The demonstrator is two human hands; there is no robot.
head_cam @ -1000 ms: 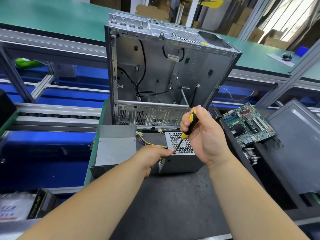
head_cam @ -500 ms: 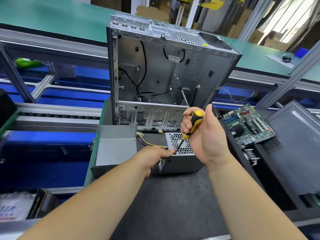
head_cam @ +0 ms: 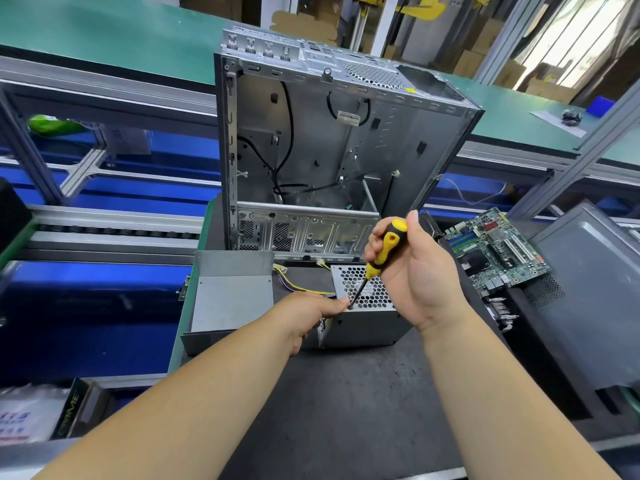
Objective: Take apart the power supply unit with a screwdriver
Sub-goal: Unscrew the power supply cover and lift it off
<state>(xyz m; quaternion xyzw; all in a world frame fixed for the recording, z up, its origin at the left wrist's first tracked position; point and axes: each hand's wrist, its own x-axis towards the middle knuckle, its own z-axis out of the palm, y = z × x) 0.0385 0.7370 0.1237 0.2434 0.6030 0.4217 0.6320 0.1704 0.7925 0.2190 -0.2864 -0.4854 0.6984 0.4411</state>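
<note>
**A:** Where was the power supply unit (head_cam: 363,318) when you looked down, and how much room did you have round it?

**B:** It sat on the dark counter (head_cam: 346,410), just in front of the open computer case (head_cam: 332,150); its near edge faced you with bare mat between it and your arms; the detached metal cover (head_cam: 228,299) lay just beside it on your left, at the counter's left edge; a bundle of coloured wires (head_cam: 298,285) ran between the two.

**A:** And your hands?

**B:** Your right hand (head_cam: 419,275) had its grip closed round the yellow-and-black handle of the one screwdriver (head_cam: 381,258); the shaft slanted down to the unit's perforated top near its left corner; your left hand (head_cam: 308,317) gripped that same corner, thumb lying right beside the tip.

**A:** What could you not make out?

**B:** The tip itself and any screw under it were too small to tell; your left fingers were hidden behind the unit's side; the unit's right side was covered by your right wrist; a dark panel (head_cam: 595,306) on the right was cut off by the frame's edge.

**A:** The count?

**B:** One unit, one cover, one case, one screwdriver, one motherboard (head_cam: 498,251) well to the right, two hands.
</note>
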